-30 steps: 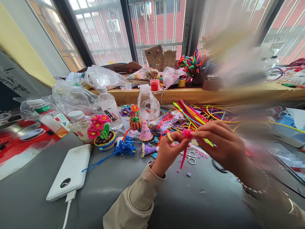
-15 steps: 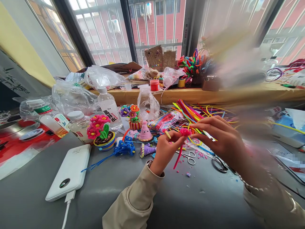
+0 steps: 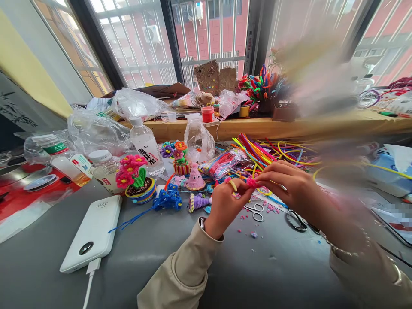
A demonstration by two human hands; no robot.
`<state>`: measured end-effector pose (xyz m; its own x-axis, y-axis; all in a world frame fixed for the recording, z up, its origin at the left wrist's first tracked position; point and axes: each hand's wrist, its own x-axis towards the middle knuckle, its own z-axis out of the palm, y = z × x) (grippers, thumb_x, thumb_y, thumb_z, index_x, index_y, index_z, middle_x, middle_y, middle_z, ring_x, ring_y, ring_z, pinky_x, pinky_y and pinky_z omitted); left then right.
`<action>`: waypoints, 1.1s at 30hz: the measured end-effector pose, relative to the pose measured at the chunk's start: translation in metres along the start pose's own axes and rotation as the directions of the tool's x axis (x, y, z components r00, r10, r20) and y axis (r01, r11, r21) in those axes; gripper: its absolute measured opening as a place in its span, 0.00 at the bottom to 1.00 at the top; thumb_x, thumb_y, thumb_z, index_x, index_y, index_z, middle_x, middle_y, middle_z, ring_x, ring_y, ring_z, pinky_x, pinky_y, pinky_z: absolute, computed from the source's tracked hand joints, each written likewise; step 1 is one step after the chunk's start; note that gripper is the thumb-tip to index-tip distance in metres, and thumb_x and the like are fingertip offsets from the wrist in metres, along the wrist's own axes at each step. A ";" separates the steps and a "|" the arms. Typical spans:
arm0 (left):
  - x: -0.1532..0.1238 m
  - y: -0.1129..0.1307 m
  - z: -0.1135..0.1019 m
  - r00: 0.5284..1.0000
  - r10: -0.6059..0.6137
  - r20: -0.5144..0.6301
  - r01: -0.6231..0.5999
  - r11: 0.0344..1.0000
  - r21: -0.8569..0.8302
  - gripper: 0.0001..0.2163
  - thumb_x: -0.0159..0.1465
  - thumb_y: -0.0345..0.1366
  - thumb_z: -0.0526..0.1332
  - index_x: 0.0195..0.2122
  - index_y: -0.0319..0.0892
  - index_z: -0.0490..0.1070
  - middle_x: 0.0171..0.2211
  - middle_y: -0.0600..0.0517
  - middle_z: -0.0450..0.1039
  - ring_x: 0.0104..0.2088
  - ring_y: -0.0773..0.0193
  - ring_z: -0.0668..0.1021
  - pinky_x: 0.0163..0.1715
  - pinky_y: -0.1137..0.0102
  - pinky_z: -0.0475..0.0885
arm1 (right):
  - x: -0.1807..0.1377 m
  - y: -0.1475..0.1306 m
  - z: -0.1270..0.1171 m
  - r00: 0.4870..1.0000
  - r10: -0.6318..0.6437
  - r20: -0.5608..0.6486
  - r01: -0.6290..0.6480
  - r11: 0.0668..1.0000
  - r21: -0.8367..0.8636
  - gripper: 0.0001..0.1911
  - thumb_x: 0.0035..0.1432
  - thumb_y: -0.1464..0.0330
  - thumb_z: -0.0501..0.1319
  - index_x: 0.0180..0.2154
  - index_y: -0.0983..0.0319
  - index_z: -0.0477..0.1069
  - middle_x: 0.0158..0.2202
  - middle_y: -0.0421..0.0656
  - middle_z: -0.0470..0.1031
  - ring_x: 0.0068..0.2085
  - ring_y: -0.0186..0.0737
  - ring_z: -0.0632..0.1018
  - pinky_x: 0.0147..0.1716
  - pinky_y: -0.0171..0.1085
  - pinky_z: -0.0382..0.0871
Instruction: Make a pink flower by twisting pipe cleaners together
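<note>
My left hand [image 3: 225,204] and my right hand [image 3: 291,189] meet above the grey table [image 3: 144,266], fingers pinched together on a small pink pipe-cleaner flower [image 3: 251,183]. A yellow ring shows on a left finger. Its pink stem is hidden behind my left hand. Small scissors [image 3: 255,212] lie on the table just below my hands, and a heap of coloured pipe cleaners [image 3: 257,152] lies behind them.
Finished pipe-cleaner pieces stand left of my hands: a pink flower pot [image 3: 137,178], a blue flower [image 3: 167,201], a pink cone [image 3: 195,178]. A white power bank [image 3: 92,234], water bottles [image 3: 144,143] and plastic bags crowd the left. A cluttered wooden sill [image 3: 257,124] runs behind.
My hands have closed in on the pink flower and shifted slightly up; the pink stem that hung down below it is no longer visible.
</note>
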<state>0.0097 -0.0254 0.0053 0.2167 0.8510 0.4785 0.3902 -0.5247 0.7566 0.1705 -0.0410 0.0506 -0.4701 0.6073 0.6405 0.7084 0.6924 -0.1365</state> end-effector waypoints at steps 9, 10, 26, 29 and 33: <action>-0.001 0.000 0.000 0.999 0.039 -0.024 -0.037 0.996 0.086 0.10 0.54 0.40 0.56 0.23 0.39 0.68 0.21 0.52 0.72 0.23 0.69 0.72 0.26 0.74 0.66 | 0.002 -0.001 0.001 1.000 -0.009 0.009 0.009 1.000 0.020 0.06 0.55 0.72 0.54 0.30 0.64 0.69 0.29 0.44 0.70 0.32 0.36 0.70 0.32 0.36 0.66; -0.001 0.000 0.000 0.998 0.045 -0.031 -0.043 0.995 0.089 0.09 0.54 0.40 0.57 0.23 0.39 0.68 0.21 0.52 0.72 0.23 0.69 0.72 0.26 0.74 0.65 | 0.002 -0.001 0.001 1.000 -0.017 0.005 0.016 1.000 0.014 0.06 0.55 0.71 0.54 0.30 0.64 0.69 0.29 0.44 0.70 0.32 0.37 0.70 0.32 0.36 0.66; -0.003 0.000 0.001 0.997 0.030 -0.075 -0.026 0.998 0.052 0.09 0.55 0.38 0.56 0.21 0.40 0.67 0.19 0.54 0.70 0.21 0.72 0.70 0.26 0.76 0.64 | 0.001 0.002 0.008 0.974 -0.213 -0.074 0.201 0.970 -0.139 0.07 0.56 0.73 0.53 0.34 0.64 0.69 0.30 0.45 0.71 0.34 0.37 0.69 0.37 0.38 0.67; -0.002 -0.002 0.001 0.998 -0.002 -0.059 0.003 1.000 0.022 0.09 0.54 0.39 0.57 0.23 0.39 0.68 0.20 0.53 0.71 0.21 0.72 0.70 0.26 0.75 0.64 | 0.002 0.006 0.006 0.987 -0.144 -0.067 0.142 0.990 -0.027 0.07 0.56 0.72 0.53 0.35 0.63 0.69 0.30 0.45 0.70 0.34 0.36 0.70 0.33 0.36 0.68; -0.002 -0.002 0.000 0.998 -0.055 -0.037 0.054 0.998 -0.036 0.09 0.53 0.40 0.58 0.23 0.39 0.69 0.21 0.52 0.71 0.22 0.70 0.70 0.26 0.74 0.64 | 0.002 0.009 0.007 0.992 -0.122 -0.033 0.122 0.993 -0.001 0.07 0.56 0.72 0.52 0.34 0.62 0.69 0.31 0.45 0.70 0.34 0.37 0.70 0.34 0.37 0.68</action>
<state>0.0091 -0.0261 0.0030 0.1613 0.8771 0.4524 0.3686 -0.4788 0.7968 0.1723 -0.0311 0.0451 -0.5350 0.5053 0.6771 0.6465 0.7608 -0.0569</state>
